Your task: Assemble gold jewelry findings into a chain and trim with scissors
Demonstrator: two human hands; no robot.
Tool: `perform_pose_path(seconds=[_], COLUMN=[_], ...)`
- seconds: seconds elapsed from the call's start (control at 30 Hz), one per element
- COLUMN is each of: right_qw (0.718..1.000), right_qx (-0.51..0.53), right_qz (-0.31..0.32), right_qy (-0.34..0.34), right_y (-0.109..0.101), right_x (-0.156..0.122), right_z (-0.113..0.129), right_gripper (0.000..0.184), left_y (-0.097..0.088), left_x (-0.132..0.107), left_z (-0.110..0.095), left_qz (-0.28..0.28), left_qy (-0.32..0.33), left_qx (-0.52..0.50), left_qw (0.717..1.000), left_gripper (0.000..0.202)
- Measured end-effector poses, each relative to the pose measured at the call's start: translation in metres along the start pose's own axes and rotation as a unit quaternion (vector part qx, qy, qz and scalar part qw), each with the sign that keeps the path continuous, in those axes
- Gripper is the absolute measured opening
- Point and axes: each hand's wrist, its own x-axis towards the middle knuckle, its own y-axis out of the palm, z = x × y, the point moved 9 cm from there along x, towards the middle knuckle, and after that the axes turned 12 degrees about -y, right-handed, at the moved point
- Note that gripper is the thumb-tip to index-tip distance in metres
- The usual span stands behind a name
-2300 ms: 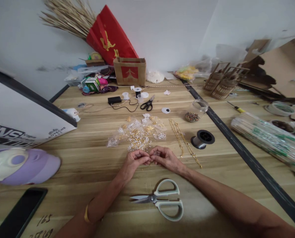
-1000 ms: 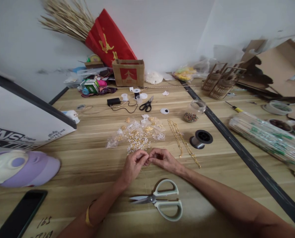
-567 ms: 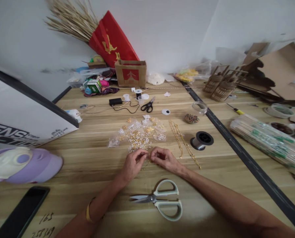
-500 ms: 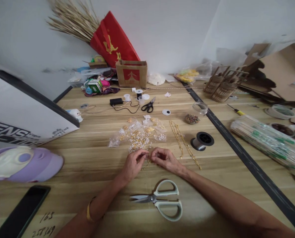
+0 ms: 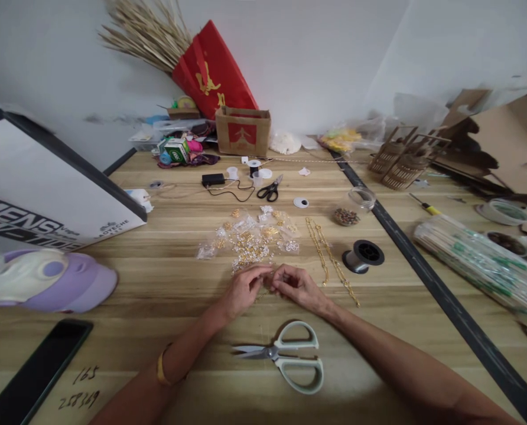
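Both my hands meet at the near edge of a pile of clear and gold beads. The fingers of my left hand are pinched together, and a thin gold chain hangs below them onto the table. My right hand pinches at the same spot, its fingertips touching or almost touching the left ones; what lies between them is too small to make out. Just in front of my wrists lie pale-handled scissors, blades pointing left. A longer gold chain lies folded to the right of my right hand.
A spool of clear line and a jar of small beads stand to the right. Black scissors lie behind the beads. At left are a purple cap, a phone and a large white box. Wrapped sticks lie far right.
The view has shifted slightly to the left. My hands have come closer together, the left fingers now reaching over toward the right fingertips. The scissors and the folded chain stay where they were.
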Motion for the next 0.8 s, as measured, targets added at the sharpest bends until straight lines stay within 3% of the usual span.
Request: perform_pose_path(seconds=[0.13,0.8], right_qw=[1.000,0.999], right_qx=[-0.019,-0.033], right_qz=[0.000,0.018], right_qy=[0.005,-0.013], right_y=[-0.002,0.001], right_x=[-0.001,0.000], right_z=[-0.001,0.001], right_gripper=[0.029,0.028], left_y=[-0.003,0.001], left_x=[-0.002,-0.004], left_z=[0.001,-0.009], left_qz=[-0.031,0.019], left_qy=[0.011,0.088], left_qx=[0.030,0.086], left_qw=[0.999,0.992], left_gripper=[0.034,0.045])
